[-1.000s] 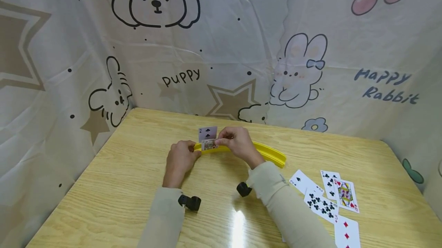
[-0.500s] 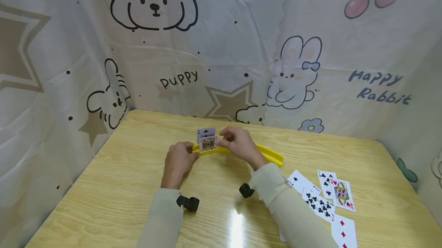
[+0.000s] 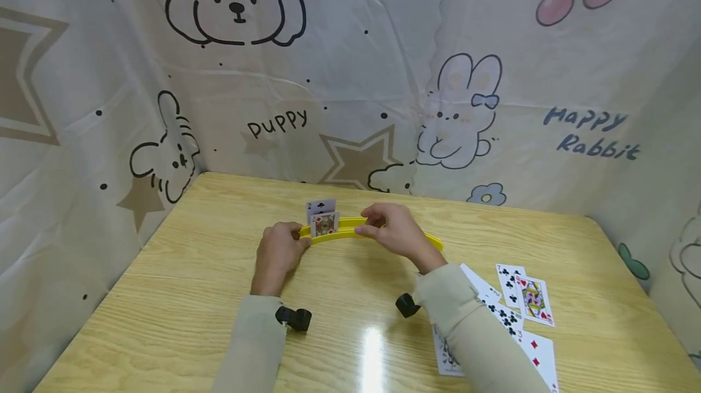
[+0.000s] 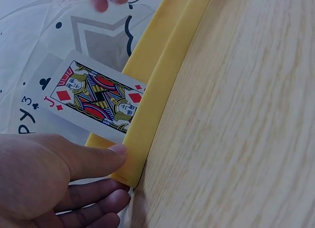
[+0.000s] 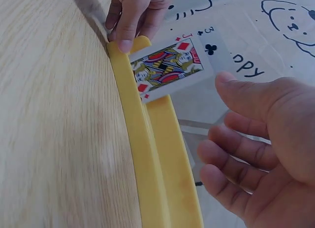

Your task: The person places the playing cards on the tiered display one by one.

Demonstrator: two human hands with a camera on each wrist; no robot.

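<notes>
A curved yellow card holder (image 3: pixel 346 235) stands on the table with two playing cards upright at its left end. In the front groove is the jack of diamonds (image 4: pixel 101 97); behind it rises the three of clubs (image 3: pixel 320 204), its lower part hidden. My left hand (image 3: pixel 279 253) grips the holder's left end, thumb on the front rail and fingers behind and below. My right hand (image 3: pixel 398 230) hovers beside the jack, over the holder's middle. Its fingers (image 5: pixel 236 164) are loosely bent, apart from the thumb, with nothing between them.
To the right on the wooden table (image 3: pixel 181 295) lie loose face-up cards, including a seven of clubs (image 3: pixel 509 283), a queen of hearts (image 3: pixel 533 299) and a three of diamonds (image 3: pixel 539 356). My right sleeve (image 3: pixel 471 326) covers some of them. A patterned curtain (image 3: pixel 263 76) hangs behind.
The right hand has let go of the jack of diamonds and moved right, away from it. The jack now stands unheld in the holder. My left hand keeps its grip; the head view has shifted slightly.
</notes>
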